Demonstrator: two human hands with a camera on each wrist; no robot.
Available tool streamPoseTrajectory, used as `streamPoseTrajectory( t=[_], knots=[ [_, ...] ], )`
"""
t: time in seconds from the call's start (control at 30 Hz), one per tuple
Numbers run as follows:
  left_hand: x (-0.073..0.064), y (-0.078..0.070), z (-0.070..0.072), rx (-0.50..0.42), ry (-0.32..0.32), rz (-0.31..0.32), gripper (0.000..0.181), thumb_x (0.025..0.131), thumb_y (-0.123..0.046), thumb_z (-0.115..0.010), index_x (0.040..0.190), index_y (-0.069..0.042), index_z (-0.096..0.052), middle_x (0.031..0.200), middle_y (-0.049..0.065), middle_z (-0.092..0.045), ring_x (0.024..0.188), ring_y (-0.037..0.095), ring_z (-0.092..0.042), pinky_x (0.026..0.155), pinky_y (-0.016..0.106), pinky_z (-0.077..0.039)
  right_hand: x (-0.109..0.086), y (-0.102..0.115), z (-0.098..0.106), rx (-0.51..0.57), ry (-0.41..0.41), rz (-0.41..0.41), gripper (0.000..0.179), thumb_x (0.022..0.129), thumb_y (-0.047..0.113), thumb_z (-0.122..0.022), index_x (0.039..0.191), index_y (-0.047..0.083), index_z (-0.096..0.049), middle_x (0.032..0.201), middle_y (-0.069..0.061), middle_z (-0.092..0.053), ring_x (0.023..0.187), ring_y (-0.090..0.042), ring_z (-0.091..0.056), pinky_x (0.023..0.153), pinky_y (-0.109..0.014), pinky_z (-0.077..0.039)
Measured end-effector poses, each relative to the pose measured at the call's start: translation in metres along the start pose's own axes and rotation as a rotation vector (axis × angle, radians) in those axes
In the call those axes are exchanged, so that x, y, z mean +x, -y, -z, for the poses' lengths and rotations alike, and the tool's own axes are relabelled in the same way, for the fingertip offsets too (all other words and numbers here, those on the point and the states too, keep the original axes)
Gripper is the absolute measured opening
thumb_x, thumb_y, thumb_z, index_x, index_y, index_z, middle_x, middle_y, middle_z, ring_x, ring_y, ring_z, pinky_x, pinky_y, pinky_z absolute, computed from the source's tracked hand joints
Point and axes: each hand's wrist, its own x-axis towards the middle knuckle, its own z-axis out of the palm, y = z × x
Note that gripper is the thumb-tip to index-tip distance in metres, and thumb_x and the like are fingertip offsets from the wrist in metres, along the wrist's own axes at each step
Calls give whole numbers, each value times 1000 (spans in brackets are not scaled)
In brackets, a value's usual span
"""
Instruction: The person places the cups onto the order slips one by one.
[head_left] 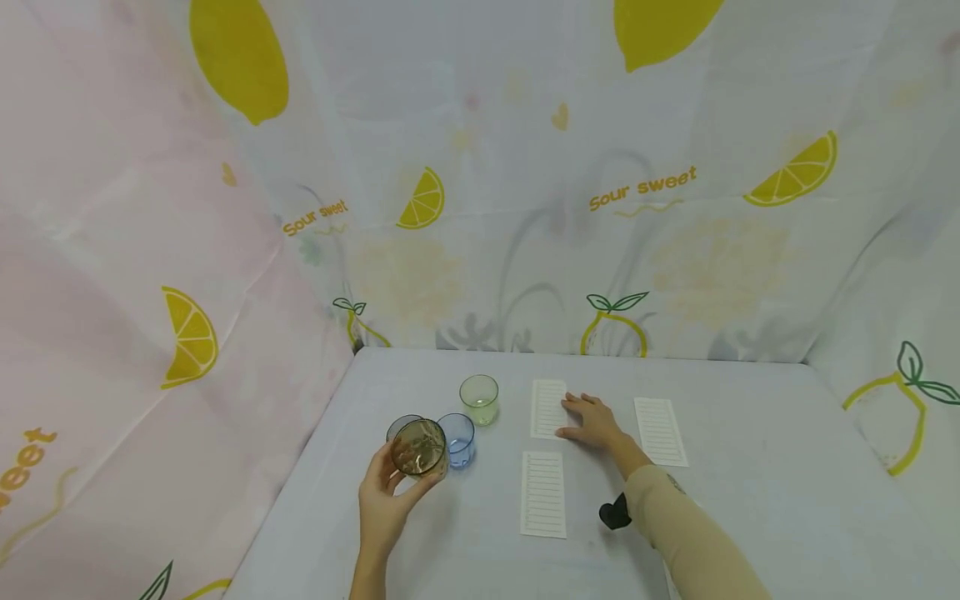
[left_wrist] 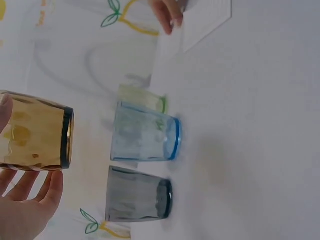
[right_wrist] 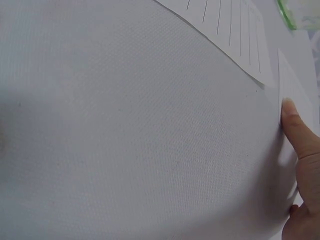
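My left hand (head_left: 384, 502) grips an amber-brown glass tumbler (head_left: 420, 447), its fingers and thumb around the side. In the left wrist view the tumbler (left_wrist: 37, 132) is up off the table. Close behind it stand a blue glass (head_left: 459, 442) and a grey glass (left_wrist: 137, 195); the brown one partly hides the grey in the head view. A pale green glass (head_left: 480, 401) is farther back. My right hand (head_left: 597, 423) rests with spread fingers at the right edge of a lined white paper slip (head_left: 547, 408). In the right wrist view, its thumb (right_wrist: 291, 114) touches the slip's edge.
Another lined slip (head_left: 543, 494) lies nearer the front, and one more slip (head_left: 661, 432) lies right of my right hand. A black heart shape (head_left: 615, 512) shows beside the right sleeve (head_left: 686, 533). Lemon-printed cloth (head_left: 510, 167) hangs around the white table (head_left: 480, 550).
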Motion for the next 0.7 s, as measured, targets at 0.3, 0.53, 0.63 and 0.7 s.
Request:
streamPoseTrajectory(
  t=[0.3, 0.53, 0.63, 0.7],
  knots=[
    [19, -4, -22, -51, 118, -30, 76, 65, 5, -82, 132, 6, -45, 125, 20, -55, 112, 31, -55, 93, 19, -45, 0, 1, -1, 5, -2, -6, 63, 80, 31, -74, 126, -7, -54, 137, -24, -46, 126, -48, -38, 99, -61, -33],
    [30, -6, -42, -88, 169, -58, 73, 67, 4, -81, 131, 5, -47, 123, 21, -55, 113, 36, -53, 93, 31, -48, 1, 3, 2, 27, 17, -25, 63, 80, 31, -73, 127, -6, -54, 138, -23, -46, 127, -47, -37, 101, -60, -32],
    [34, -8, -50, -95, 188, -64, 72, 67, 5, -81, 131, 5, -48, 122, 21, -56, 112, 35, -54, 93, 37, -48, 2, 4, 3, 35, 28, -32, 62, 80, 31, -73, 127, -6, -53, 138, -23, -45, 128, -47, -35, 101, -61, -31],
    [36, -10, -56, -109, 201, -66, 72, 67, 7, -80, 131, 5, -47, 122, 22, -55, 112, 37, -53, 94, 44, -47, 2, 5, 3, 38, 35, -39, 62, 81, 30, -73, 127, -6, -53, 139, -23, -45, 128, -47, -35, 102, -61, -30]
  ],
)
